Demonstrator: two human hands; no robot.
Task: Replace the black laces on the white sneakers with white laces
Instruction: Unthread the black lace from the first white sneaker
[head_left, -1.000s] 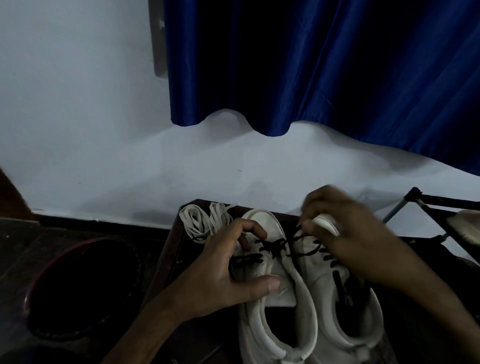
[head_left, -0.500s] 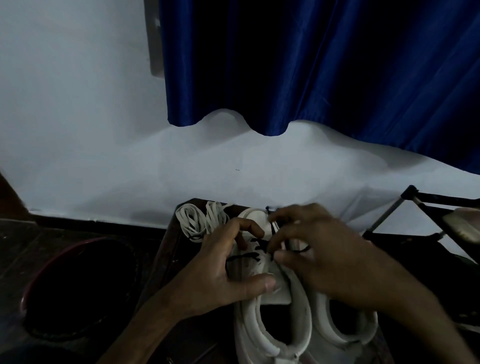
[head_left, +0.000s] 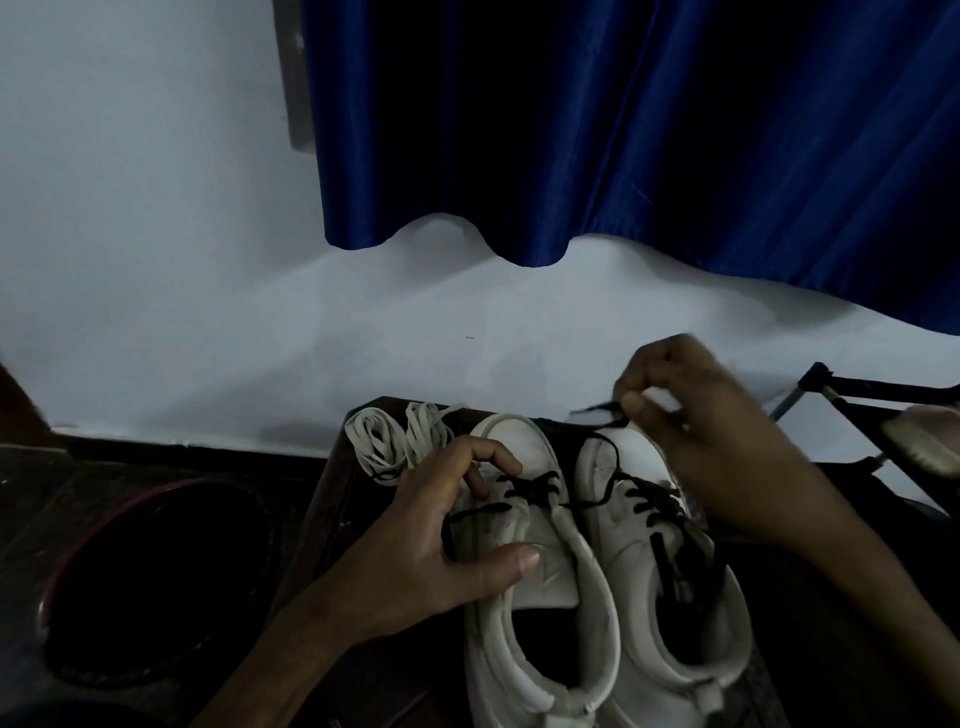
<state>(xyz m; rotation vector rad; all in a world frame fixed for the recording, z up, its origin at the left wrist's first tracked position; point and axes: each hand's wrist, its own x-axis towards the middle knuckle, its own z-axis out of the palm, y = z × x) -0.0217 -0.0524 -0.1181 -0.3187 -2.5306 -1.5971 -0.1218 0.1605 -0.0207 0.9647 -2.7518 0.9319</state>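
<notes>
Right hand (head_left: 727, 452) rose, fingers (head_left: 632, 404) pinching black lace (head_left: 595, 410); left hand (head_left: 436, 540) grips sneaker (head_left: 519, 436).

A dark wooden table (head_left: 337, 493) carries two white sneakers (head_left: 545, 571) side by side; coiled white laces (head_left: 395, 441) lie at its far left corner.

A dim room in a home

A blue curtain (head_left: 649, 130) hangs against a plain white wall (head_left: 156, 234); a dark wooden desk (head_left: 332, 499) stands below.
</notes>
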